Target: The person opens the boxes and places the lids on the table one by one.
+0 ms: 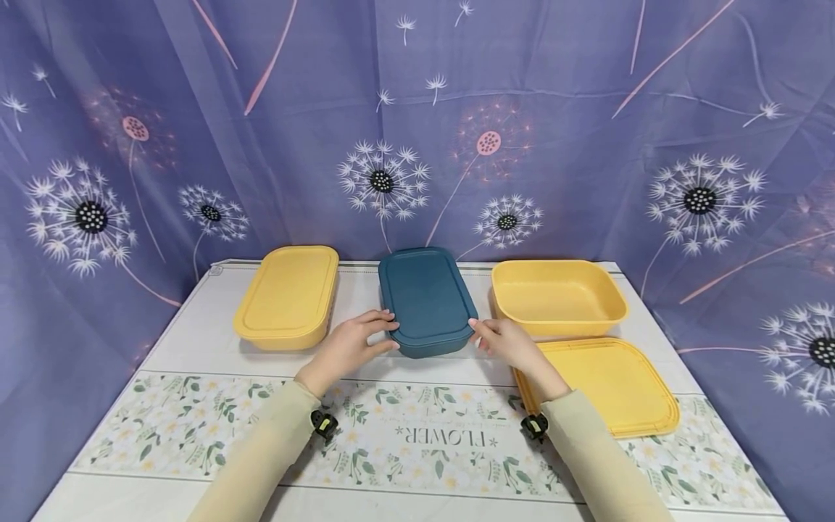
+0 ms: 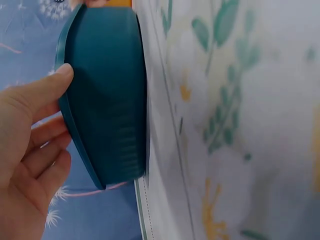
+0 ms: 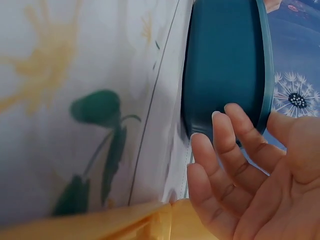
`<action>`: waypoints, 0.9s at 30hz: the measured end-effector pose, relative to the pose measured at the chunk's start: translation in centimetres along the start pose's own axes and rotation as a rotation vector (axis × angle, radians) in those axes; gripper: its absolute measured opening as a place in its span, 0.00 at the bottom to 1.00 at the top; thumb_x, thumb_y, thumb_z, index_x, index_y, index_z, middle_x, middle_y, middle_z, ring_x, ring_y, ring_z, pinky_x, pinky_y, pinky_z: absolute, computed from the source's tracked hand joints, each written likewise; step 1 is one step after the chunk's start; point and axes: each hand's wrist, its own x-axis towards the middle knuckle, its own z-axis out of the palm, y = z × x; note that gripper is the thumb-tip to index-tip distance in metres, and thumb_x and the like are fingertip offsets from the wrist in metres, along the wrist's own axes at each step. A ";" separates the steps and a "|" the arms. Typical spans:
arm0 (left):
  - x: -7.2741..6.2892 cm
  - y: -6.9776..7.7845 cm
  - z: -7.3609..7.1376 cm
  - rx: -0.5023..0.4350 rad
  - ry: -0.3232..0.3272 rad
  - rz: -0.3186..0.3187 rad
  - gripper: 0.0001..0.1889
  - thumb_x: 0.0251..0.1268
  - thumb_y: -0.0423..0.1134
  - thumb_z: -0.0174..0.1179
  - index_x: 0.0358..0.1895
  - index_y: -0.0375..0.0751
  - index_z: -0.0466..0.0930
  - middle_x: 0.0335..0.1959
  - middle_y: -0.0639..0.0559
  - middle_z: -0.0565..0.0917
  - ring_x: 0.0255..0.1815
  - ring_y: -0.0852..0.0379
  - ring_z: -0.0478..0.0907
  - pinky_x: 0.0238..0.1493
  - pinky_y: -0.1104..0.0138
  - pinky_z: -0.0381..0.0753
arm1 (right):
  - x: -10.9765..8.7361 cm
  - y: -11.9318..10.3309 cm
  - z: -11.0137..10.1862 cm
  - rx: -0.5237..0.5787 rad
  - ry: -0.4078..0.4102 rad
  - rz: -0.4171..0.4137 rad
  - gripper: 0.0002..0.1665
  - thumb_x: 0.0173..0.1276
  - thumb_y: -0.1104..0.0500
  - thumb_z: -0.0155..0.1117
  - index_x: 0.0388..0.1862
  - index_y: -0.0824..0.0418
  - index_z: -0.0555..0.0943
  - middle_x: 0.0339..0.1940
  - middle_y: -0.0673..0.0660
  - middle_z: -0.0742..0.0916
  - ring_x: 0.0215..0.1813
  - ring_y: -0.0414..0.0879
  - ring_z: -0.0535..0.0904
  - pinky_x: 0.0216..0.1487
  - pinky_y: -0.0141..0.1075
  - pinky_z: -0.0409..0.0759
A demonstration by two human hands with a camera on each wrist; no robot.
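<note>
A dark teal food container stands at the middle of the table, its teal lid seated on top. At its near left corner, my left hand touches the lid. The left thumb rests on the rim at the front, with the other fingers along the left side. My right hand is at the near right corner. Its thumb lies over the lid's edge, and its index finger sits against the wall just under the lip. The other right fingers spread loosely below.
To the left stands a yellow lidded container. At the right is an uncovered yellow container with nothing inside. A loose yellow lid lies in front of it, partly under my right forearm. A purple curtain hangs behind the table.
</note>
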 end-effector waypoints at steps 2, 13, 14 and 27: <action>0.0 0.3 0.3 0.016 0.018 -0.003 0.20 0.66 0.48 0.69 0.58 0.45 0.86 0.63 0.49 0.80 0.61 0.51 0.80 0.56 0.59 0.82 | 0.1 0.1 -0.1 -0.014 0.009 0.004 0.32 0.82 0.41 0.47 0.36 0.64 0.87 0.25 0.57 0.85 0.25 0.45 0.77 0.28 0.38 0.75; 0.0 1.1 1.1 0.018 0.070 0.032 0.19 0.65 0.46 0.70 0.56 0.43 0.86 0.60 0.45 0.81 0.61 0.48 0.80 0.56 0.57 0.82 | 0.1 0.3 -0.5 -0.055 0.064 0.017 0.29 0.82 0.43 0.50 0.35 0.65 0.84 0.26 0.57 0.85 0.25 0.46 0.76 0.28 0.37 0.74; 0.1 1.0 1.0 0.020 0.055 0.034 0.19 0.66 0.46 0.69 0.57 0.43 0.85 0.61 0.46 0.81 0.61 0.49 0.79 0.56 0.58 0.82 | 0.0 0.3 -0.5 -0.063 0.083 0.011 0.29 0.81 0.43 0.51 0.36 0.65 0.84 0.27 0.58 0.85 0.25 0.46 0.76 0.28 0.38 0.73; 1.1 -1.3 -1.1 -0.041 -0.134 -0.054 0.33 0.64 0.55 0.69 0.69 0.45 0.76 0.75 0.49 0.68 0.74 0.48 0.66 0.69 0.54 0.72 | -2.5 -3.2 0.6 -0.235 0.207 -0.225 0.21 0.72 0.51 0.68 0.58 0.61 0.83 0.57 0.61 0.84 0.58 0.60 0.81 0.56 0.54 0.80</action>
